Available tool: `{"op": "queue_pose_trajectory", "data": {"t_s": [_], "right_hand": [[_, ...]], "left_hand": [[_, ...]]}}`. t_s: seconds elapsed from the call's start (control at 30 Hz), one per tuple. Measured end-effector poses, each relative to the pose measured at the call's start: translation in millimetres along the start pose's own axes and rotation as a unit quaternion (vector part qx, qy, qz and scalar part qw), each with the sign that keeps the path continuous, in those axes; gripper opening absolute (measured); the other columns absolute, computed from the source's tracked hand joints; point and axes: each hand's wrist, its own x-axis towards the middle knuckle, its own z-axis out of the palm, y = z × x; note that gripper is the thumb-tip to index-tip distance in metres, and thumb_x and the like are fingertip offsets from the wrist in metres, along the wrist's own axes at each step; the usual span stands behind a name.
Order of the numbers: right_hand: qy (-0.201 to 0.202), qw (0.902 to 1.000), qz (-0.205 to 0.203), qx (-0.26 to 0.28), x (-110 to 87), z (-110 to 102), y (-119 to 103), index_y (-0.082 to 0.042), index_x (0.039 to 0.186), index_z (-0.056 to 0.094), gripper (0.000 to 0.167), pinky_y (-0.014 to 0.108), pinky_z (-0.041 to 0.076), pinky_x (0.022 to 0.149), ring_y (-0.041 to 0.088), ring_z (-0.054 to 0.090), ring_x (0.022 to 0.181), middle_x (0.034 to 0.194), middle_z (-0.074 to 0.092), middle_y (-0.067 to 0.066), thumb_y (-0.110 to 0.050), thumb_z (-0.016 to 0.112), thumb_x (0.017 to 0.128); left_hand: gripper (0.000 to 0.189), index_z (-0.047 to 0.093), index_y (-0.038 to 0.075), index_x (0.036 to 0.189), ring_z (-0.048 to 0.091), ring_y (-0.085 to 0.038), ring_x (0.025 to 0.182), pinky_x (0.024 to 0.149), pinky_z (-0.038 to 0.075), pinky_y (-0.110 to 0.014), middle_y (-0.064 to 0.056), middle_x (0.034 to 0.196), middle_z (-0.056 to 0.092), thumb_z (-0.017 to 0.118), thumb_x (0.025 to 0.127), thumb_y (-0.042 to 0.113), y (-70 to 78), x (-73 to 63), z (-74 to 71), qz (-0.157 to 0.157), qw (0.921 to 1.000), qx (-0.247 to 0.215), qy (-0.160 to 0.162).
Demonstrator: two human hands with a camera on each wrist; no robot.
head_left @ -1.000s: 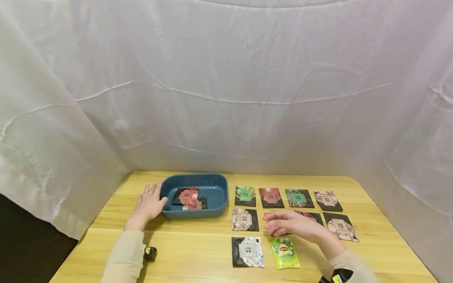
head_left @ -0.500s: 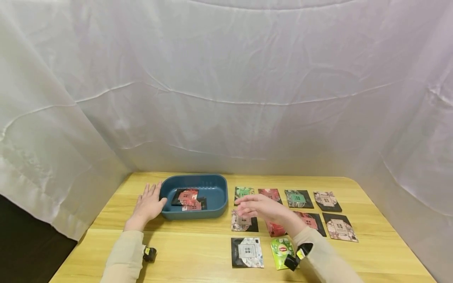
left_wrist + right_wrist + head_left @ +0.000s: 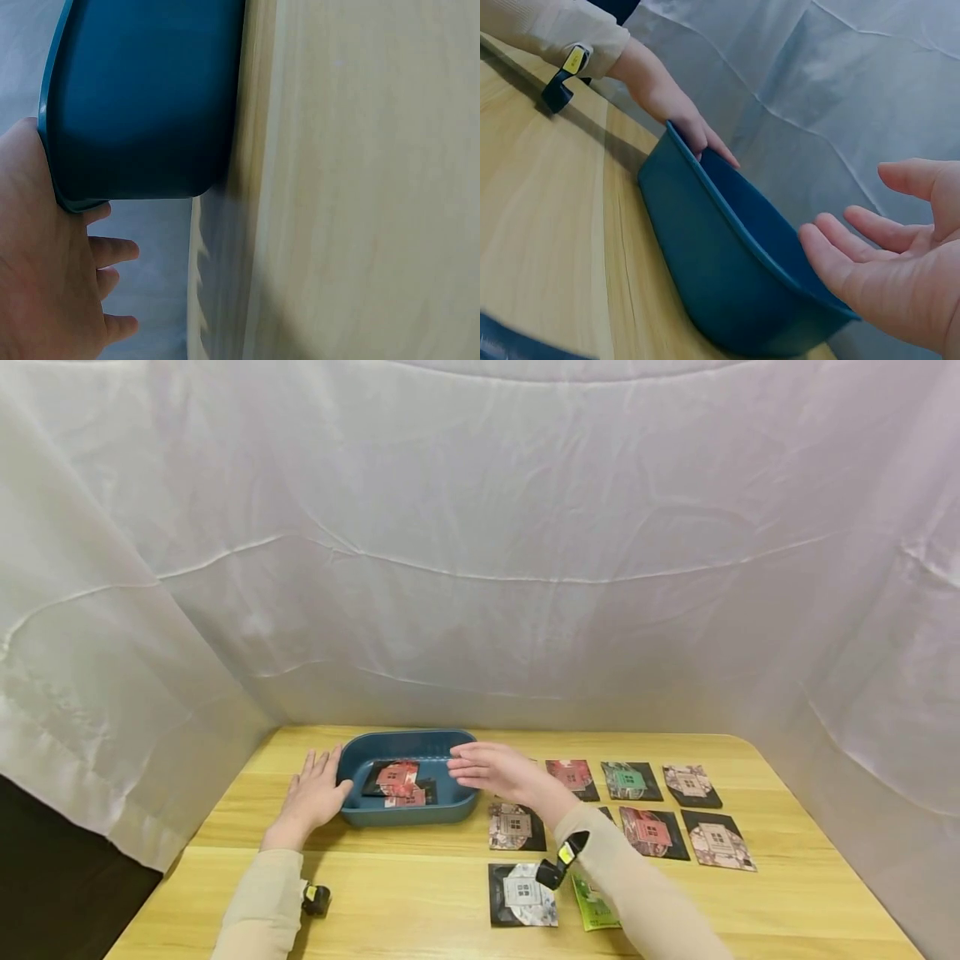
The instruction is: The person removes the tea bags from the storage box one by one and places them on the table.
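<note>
In the head view, a dark blue oblong tub (image 3: 408,817) stands on the wooden table with two red-and-black tea sachets (image 3: 392,777) lying overlapped inside. My left hand (image 3: 313,793) rests against the tub's left end with its fingers spread and straight. In the left wrist view that hand (image 3: 45,255) touches the rim. My right hand (image 3: 498,770) hovers at the tub's right end, fingers loosely extended, nothing in it. The right wrist view shows its palm (image 3: 900,277) beside the rim, thumb and fingertips apart.
Several tea sachets lie in rows to the right, among them a red one (image 3: 572,778), a green-labelled one (image 3: 630,782) and a white-and-black one (image 3: 522,895). My right forearm partly covers a green Lipton sachet (image 3: 596,910). A pale curtain (image 3: 525,635) hangs behind the table.
My right hand has moved left from above the middle sachets to the tub's right end, empty throughout. The left hand and the tub have stayed in place.
</note>
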Motion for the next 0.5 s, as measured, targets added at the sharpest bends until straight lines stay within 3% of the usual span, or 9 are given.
{"op": "queue_pose_trajectory", "data": {"t_s": [0.3, 0.5], "right_hand": [[0.054, 0.9972, 0.029, 0.043, 30.1, 27.3, -1.9, 0.004, 0.145, 0.041, 0.048, 0.045, 0.037, 0.115, 0.042, 0.039, 0.139, 0.149, 0.04, 0.028, -0.018, 0.048, 0.102], [0.092, 0.9908, 0.047, 0.087, 50.4, 38.6, 1.8, 0.004, 0.147, 0.037, 0.052, 0.047, 0.035, 0.117, 0.044, 0.035, 0.141, 0.152, 0.033, 0.031, -0.017, 0.05, 0.101]], "left_hand": [[0.072, 0.006, 0.008, 0.158, -0.004, -0.047, 0.149, 0.114, 0.004, -0.072, -0.03, 0.16, 0.013, 0.041, 0.1, 0.034, 1.7, 0.1, -0.7, 0.0, 1.0, -0.007, -0.003], [0.072, 0.008, 0.007, 0.158, -0.004, -0.047, 0.149, 0.114, 0.005, -0.072, -0.03, 0.159, 0.013, 0.042, 0.1, 0.034, 1.8, -0.5, -1.7, 0.002, 1.0, -0.008, -0.003]]}}
